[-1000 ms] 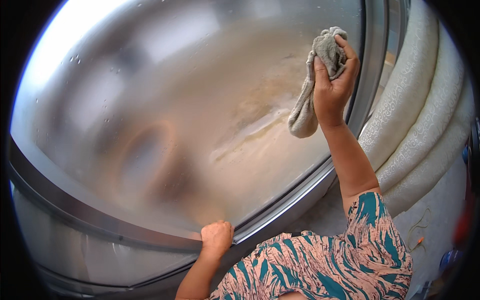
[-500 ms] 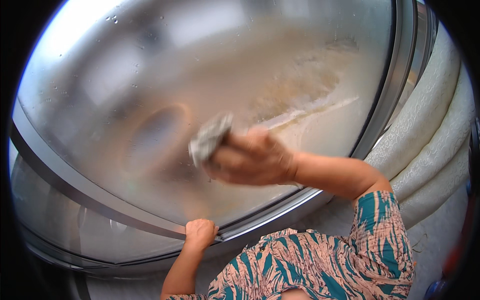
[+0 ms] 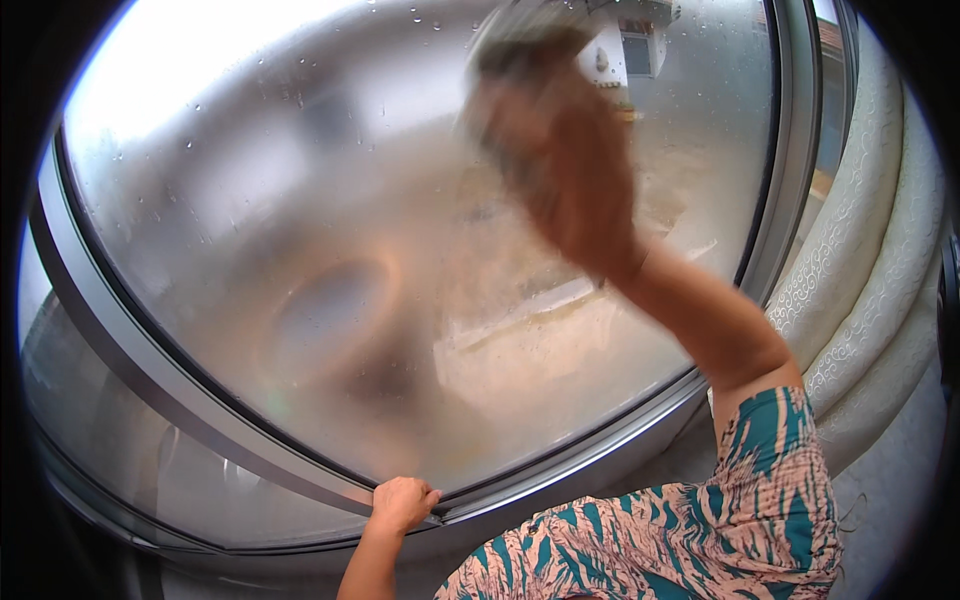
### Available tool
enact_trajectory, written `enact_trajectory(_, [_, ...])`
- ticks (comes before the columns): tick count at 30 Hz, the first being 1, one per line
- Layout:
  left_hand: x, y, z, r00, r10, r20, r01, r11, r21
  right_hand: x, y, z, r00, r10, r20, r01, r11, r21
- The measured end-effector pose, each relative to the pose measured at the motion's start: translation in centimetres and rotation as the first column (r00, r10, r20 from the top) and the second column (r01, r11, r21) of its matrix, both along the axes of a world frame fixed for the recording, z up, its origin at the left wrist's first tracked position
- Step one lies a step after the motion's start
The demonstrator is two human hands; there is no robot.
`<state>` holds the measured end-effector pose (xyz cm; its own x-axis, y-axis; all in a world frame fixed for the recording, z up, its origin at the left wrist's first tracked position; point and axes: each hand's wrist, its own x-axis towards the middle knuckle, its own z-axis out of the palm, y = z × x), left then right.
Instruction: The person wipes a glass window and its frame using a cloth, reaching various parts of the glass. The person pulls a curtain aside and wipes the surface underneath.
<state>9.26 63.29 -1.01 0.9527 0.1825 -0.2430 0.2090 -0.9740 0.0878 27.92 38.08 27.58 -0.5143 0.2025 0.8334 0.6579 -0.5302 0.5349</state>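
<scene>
A large fogged window pane [image 3: 230, 240] with water drops fills most of the view. Up against its upper part is my right hand [image 3: 575, 170], smeared by motion and closed around a crumpled grey cloth [image 3: 525, 42]. Around and right of that hand the glass looks clearer, and a pale wall with a small window shows through it. My left hand [image 3: 402, 503] is closed over the metal window frame [image 3: 300, 458] at the pane's lower edge, thumb lying along it.
Dark rubber and a grey metal upright [image 3: 795, 110] border the pane on the right. Beyond that hangs a pale patterned curtain [image 3: 860, 270] in thick folds. A second glass panel [image 3: 120, 430] lies at lower left, outside the frame.
My right hand has swept up and slightly right with the cloth, from mid-pane to near the top. More of the glass shows clear. My left hand keeps its hold on the frame.
</scene>
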Motion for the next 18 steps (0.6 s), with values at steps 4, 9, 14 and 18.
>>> enact_trajectory(4, [0.1, -0.3, -1.2, 0.999, -0.050, -0.013, 0.047, 0.982, -0.182, -2.0, 4.3, -14.8, 0.996, 0.088, 0.030, -0.058, 0.839, -0.542])
enact_trajectory(9, [-0.5, -3.4, -1.9, 0.998, -0.067, -0.002, 0.062, 0.932, -0.356, -1.7, 6.1, -13.5, 0.968, 0.230, 0.101, -0.109, 0.744, -0.659])
enact_trajectory(14, [-3.1, -4.7, -4.9, 0.999, -0.005, -0.043, -0.018, 0.859, -0.512, 1.1, 4.1, 8.1, 0.966, 0.107, 0.236, -0.050, 0.971, -0.236])
enact_trajectory(18, [-3.8, -6.0, -6.7, 0.999, 0.028, -0.046, -0.050, 0.813, -0.581, -0.6, 0.9, 15.4, 0.698, 0.649, -0.304, -0.552, 0.757, 0.349])
